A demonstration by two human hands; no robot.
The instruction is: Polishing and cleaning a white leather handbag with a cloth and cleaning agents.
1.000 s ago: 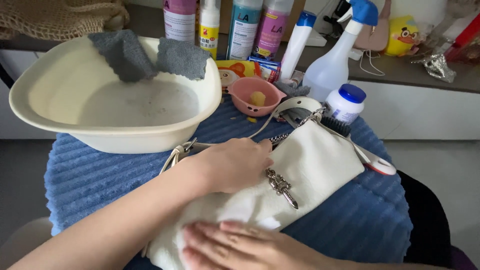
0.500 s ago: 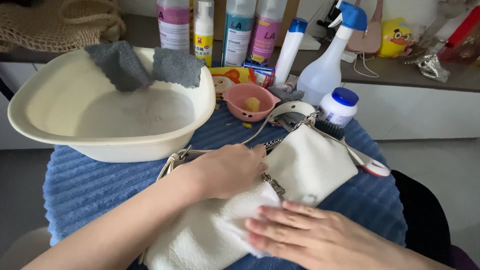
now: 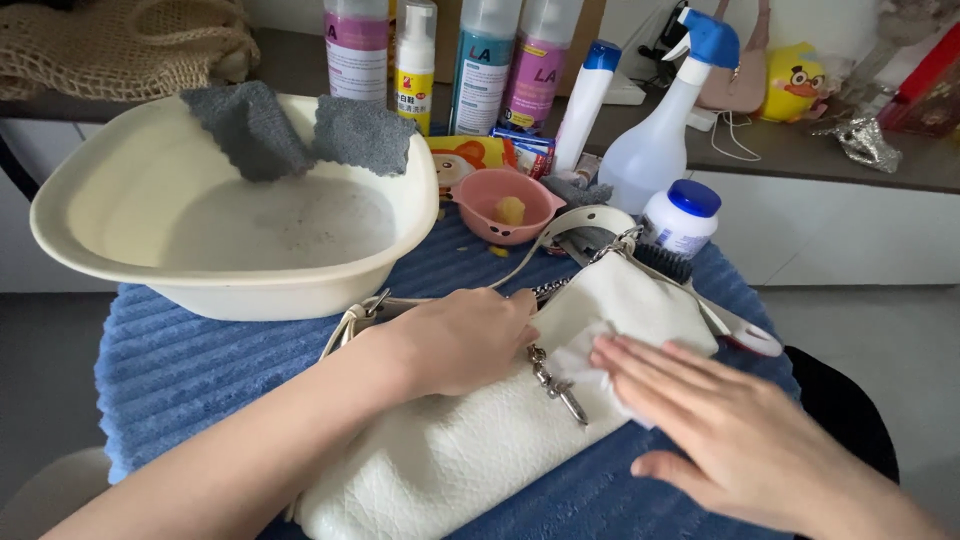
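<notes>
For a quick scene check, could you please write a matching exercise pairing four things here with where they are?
1. grey cloths
2. left hand
3. right hand
4. pink bowl

a. pressing a white wipe
b. draped over the basin rim
c. flat on the white bag, near its chain
d. between basin and spray bottle

Pairs: 1-b, 2-c, 3-a, 4-d

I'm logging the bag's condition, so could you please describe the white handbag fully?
The white handbag lies flat on the blue ribbed cloth, of textured, leather-like material, with a pale strap and a metal chain charm. The left hand presses its top edge; the right hand holds a white wipe against its front.
</notes>
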